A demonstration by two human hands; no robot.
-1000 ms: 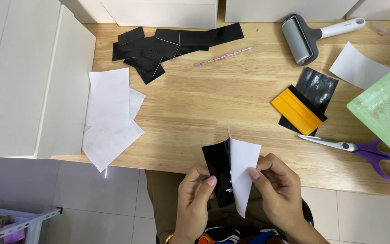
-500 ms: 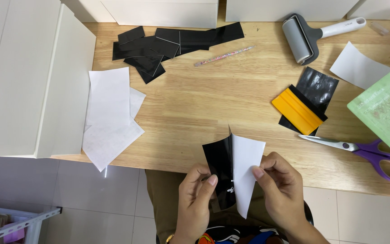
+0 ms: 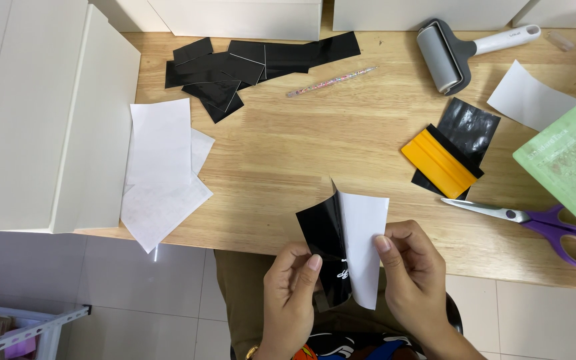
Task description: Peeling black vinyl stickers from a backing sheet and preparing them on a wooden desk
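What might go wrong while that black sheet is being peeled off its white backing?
The glossy black sheet, pinched by the left hand, curls where it parts from the white backing in the right hand; it could fold onto itself and crease. It may also tear if pulled unevenly. The scissors lie close to the table edge.

Two hands, left (image 3: 288, 293) and right (image 3: 415, 280). One roller (image 3: 443, 53), one yellow squeegee (image 3: 439, 163), one pair of purple scissors (image 3: 535, 223), one pen (image 3: 331, 81), one green mat (image 3: 568, 160). Black pieces upper left (image 3: 248, 63): several, overlapping, exact count unclear.
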